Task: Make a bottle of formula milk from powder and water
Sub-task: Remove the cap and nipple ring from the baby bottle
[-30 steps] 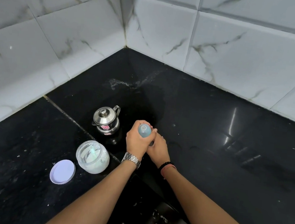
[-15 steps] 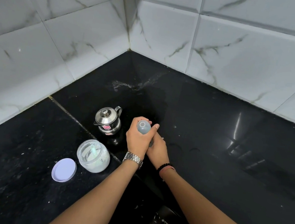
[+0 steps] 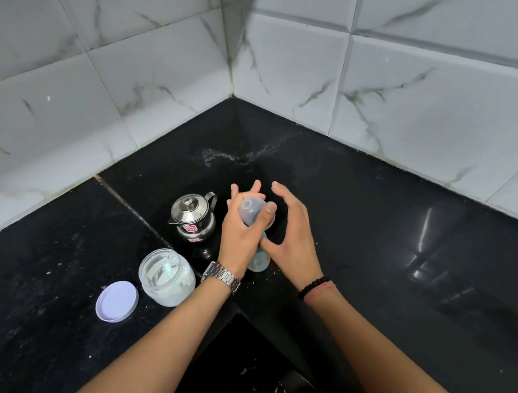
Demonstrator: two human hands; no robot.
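The baby bottle (image 3: 252,210), with a clear domed cap and a bluish body, is held above the black counter (image 3: 375,242), tilted with its cap toward me. My left hand (image 3: 239,234) is wrapped around its upper part, thumb across the cap. Just to the right, my right hand (image 3: 295,236) has its fingers spread, and the base of its palm lies near the bottle's lower end. A small steel kettle (image 3: 192,217) with its lid on stands left of the bottle. The open jar of white powder (image 3: 166,278) stands nearer me, its white lid (image 3: 116,301) flat beside it.
White marble-look tiled walls (image 3: 134,85) meet in a corner behind the counter. A dark recess (image 3: 247,372) lies below my forearms at the counter's front. Pale smears mark the counter near the corner.
The bottle has come up off the counter and tilted. My right hand has let go of its lower part and spread its fingers. My left hand still grips the top.
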